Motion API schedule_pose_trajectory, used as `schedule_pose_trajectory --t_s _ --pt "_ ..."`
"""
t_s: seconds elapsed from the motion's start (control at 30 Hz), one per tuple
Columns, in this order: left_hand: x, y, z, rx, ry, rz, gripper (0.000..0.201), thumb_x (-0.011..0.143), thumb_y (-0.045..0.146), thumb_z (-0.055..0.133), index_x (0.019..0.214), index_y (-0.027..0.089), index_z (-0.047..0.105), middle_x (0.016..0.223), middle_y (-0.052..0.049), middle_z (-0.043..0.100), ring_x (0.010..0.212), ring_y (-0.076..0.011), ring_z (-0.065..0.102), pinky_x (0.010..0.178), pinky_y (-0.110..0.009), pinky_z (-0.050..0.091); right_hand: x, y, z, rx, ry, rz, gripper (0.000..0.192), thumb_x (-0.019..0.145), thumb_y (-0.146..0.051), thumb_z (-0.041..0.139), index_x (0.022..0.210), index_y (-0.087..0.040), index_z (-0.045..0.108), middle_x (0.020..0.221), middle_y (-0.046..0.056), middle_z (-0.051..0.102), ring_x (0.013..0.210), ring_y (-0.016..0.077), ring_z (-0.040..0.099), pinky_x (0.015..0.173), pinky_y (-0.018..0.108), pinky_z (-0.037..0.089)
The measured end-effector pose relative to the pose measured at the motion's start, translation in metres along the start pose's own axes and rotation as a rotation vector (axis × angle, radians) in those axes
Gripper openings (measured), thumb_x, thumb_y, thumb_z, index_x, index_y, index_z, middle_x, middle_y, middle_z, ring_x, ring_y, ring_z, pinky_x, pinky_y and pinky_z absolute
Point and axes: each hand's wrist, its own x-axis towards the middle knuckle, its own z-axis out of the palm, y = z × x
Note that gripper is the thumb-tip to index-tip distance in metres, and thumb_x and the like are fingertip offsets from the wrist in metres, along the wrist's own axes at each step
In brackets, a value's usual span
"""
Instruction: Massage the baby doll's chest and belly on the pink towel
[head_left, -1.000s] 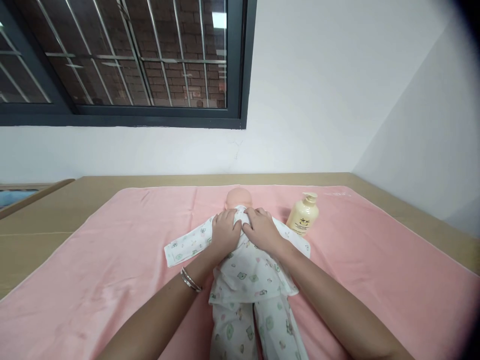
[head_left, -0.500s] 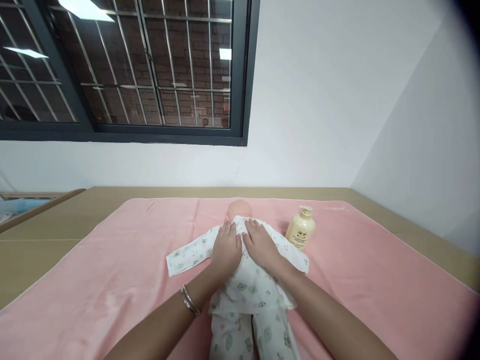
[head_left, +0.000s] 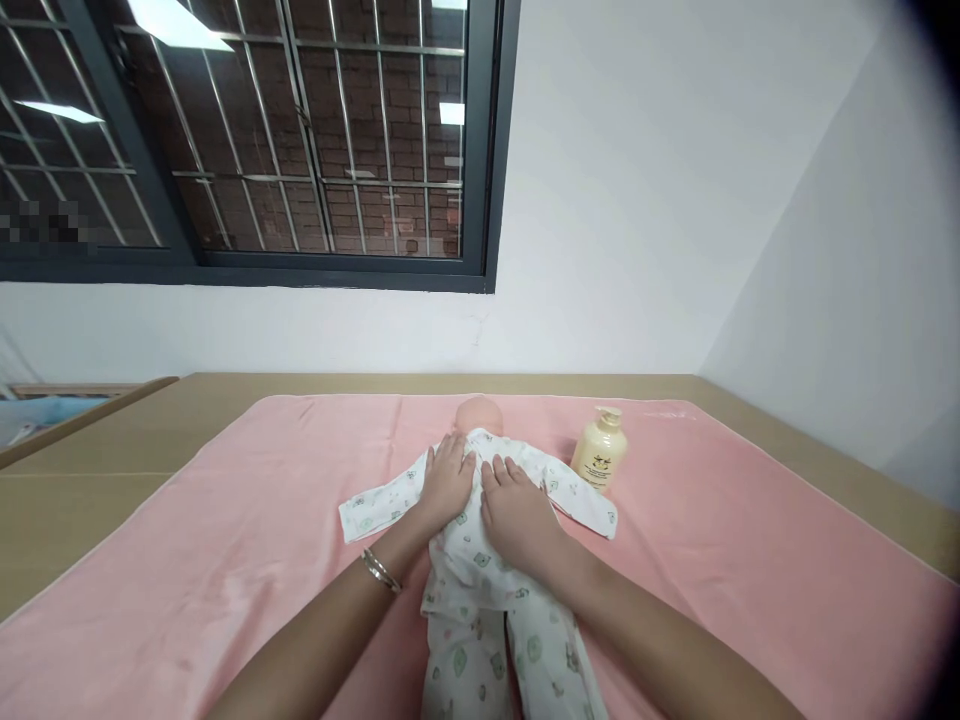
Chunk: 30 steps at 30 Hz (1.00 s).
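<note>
I had my left hand (head_left: pixel 448 483) and my right hand (head_left: pixel 514 510) laid flat, fingers extended and gripping nothing, side by side on the chest of the baby doll (head_left: pixel 480 520). The doll lay face up on the pink towel (head_left: pixel 225 560), head toward the far wall, dressed in a white printed sleepsuit (head_left: pixel 487 590) with both sleeves spread outward. A risk I judged here: excess downward pressure or a sideways push could drag the loose fabric off centre and bunch it, or slide the doll on the towel. A second risk: the cream pump bottle (head_left: pixel 600 452) stood upright just beside the doll's sleeve on the right, so a sweep of my right forearm could tip it. The towel covered a tan bed surface (head_left: pixel 90 470) set into a white-walled corner, with a barred dark-framed window (head_left: pixel 300 150) at far left.
</note>
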Motion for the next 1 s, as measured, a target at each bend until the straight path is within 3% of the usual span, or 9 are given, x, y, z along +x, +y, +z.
schedule_pose_trajectory --t_s 0.2,0.33,0.43,0.53,0.73,1.0 --pt "-0.023 0.016 0.011 0.101 0.118 0.106 0.051 0.096 0.027 0.026 0.139 0.006 0.040 0.148 -0.017 0.039 0.141 -0.0280 0.029 0.114 -0.049 0.025 0.031 0.040 0.001 0.194 0.035 0.032 0.050 0.099 -0.034 0.024 0.139 -0.010 0.044 0.146 0.014 0.042 0.139 0.0241 0.031 0.113 0.043 0.025" --pt "-0.029 0.020 0.016 0.120 0.166 0.187 0.047 0.095 0.021 0.027 0.133 0.007 0.049 0.143 -0.017 0.046 0.139 -0.0292 0.033 0.113 -0.051 0.029 0.042 0.056 0.010 0.225 0.026 0.084 0.057 0.099 -0.038 0.027 0.143 -0.004 0.036 0.149 0.018 0.035 0.141 0.0238 0.028 0.115 0.041 0.022" --pt "-0.026 0.017 0.014 0.029 0.165 0.256 0.045 0.092 0.016 0.028 0.129 0.012 0.054 0.139 -0.013 0.052 0.137 -0.0245 0.038 0.113 -0.048 0.032 0.040 0.052 0.013 0.198 0.039 0.110 0.058 0.098 -0.038 0.027 0.143 -0.002 0.034 0.150 0.019 0.032 0.142 0.0244 0.025 0.115 0.040 0.020" --pt "-0.019 0.014 0.010 -0.078 0.140 0.188 0.045 0.092 0.020 0.032 0.131 0.014 0.052 0.141 -0.011 0.050 0.136 -0.0223 0.040 0.112 -0.045 0.035 0.031 0.039 0.013 0.138 0.052 0.147 0.055 0.098 -0.033 0.026 0.142 -0.001 0.037 0.147 0.020 0.037 0.140 0.0256 0.030 0.114 0.040 0.024" --pt "-0.005 0.006 0.012 -0.109 0.128 0.044 0.050 0.091 0.026 0.033 0.135 0.007 0.047 0.145 -0.016 0.044 0.138 -0.0259 0.036 0.115 -0.046 0.027 0.015 0.019 0.012 0.036 0.090 0.117 0.051 0.095 -0.029 0.031 0.137 -0.004 0.046 0.140 0.020 0.048 0.135 0.0275 0.039 0.110 0.039 0.030" --pt "-0.010 0.007 0.020 -0.105 0.185 0.026 0.047 0.092 0.028 0.035 0.134 0.009 0.047 0.145 -0.016 0.045 0.139 -0.0261 0.033 0.115 -0.048 0.025 0.028 0.035 0.022 0.157 0.116 0.134 0.057 0.095 -0.032 0.030 0.145 -0.004 0.033 0.152 0.017 0.029 0.143 0.0252 0.021 0.117 0.043 0.017"
